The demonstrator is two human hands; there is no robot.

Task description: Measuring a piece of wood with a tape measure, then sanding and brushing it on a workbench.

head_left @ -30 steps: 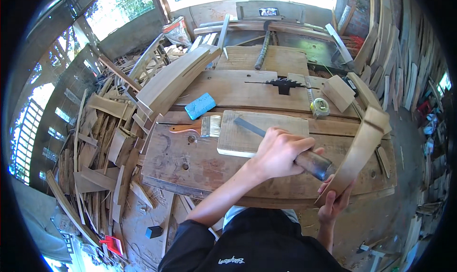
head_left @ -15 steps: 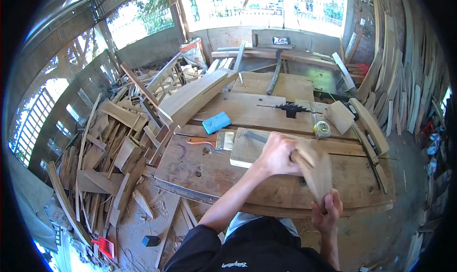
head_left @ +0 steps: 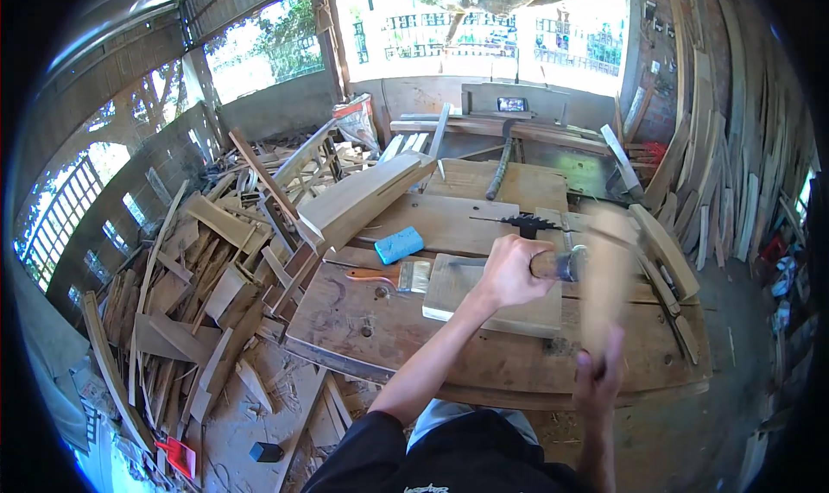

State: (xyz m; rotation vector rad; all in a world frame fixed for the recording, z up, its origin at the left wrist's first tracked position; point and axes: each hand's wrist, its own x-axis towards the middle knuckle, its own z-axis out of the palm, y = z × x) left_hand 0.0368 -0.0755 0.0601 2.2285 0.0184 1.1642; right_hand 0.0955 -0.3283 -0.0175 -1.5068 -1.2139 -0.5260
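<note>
My left hand point(head_left: 514, 273) grips the chisel's round handle point(head_left: 544, 267), over a rectangular wood block point(head_left: 449, 293) on the workbench point(head_left: 337, 320); the blade is mostly hidden behind my hand. My right hand point(head_left: 598, 376) is wrapped round a wooden mallet point(head_left: 603, 286), blurred, which stands beside the chisel's handle end. A paintbrush point(head_left: 380, 276) with a wooden handle lies left of the block, below a blue sponge point(head_left: 398, 244). A toothed black blade point(head_left: 527, 225) shows beyond my hands.
A long beam point(head_left: 354, 204) lies on the bench's left. A dark bar point(head_left: 499, 169) lies at the back. Piled offcuts point(head_left: 177, 338) crowd the left floor, planks point(head_left: 721, 148) lean at right. A red dustpan point(head_left: 180, 457) sits lower left; a phone point(head_left: 511, 104) stands at the back.
My head view has tilted up slightly. The mallet has swung upright against the chisel's end, and the chisel's handle points more to the right than a second ago.
</note>
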